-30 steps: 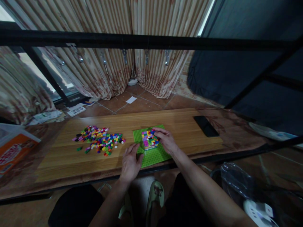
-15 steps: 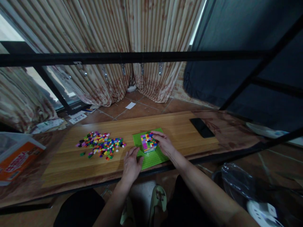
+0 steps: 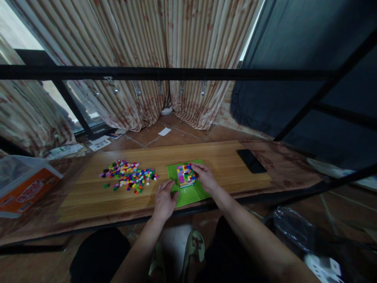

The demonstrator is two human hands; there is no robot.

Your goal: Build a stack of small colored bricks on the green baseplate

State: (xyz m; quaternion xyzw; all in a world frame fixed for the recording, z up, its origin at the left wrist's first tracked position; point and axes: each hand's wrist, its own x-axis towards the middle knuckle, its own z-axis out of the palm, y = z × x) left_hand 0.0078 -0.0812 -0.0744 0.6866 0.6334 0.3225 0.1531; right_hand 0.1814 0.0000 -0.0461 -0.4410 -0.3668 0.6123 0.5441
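A square block of many-coloured building bricks (image 3: 185, 175) stands on a green studded baseplate (image 3: 193, 196). My right hand (image 3: 205, 177) is at the block's right side, its fingertips at the far right top corner; whether they pinch a brick there is too small to make out. At the baseplate's left edge rests my left hand (image 3: 165, 198), thumb and fingers apart, with nothing in it. Left of that hand, a heap of small loose bricks (image 3: 129, 175) in mixed colours lies spread on the wooden board (image 3: 97, 202).
A black phone (image 3: 251, 160) lies at the board's right end. On the left stands a clear plastic box with an orange label (image 3: 26, 188). A black metal bar (image 3: 176, 74) crosses in front of the curtains. Below right is a bin with a clear bag (image 3: 294, 228).
The view has shifted slightly, so the whole scene sits a little further right. Both hands keep nearly the same places around the brick block.
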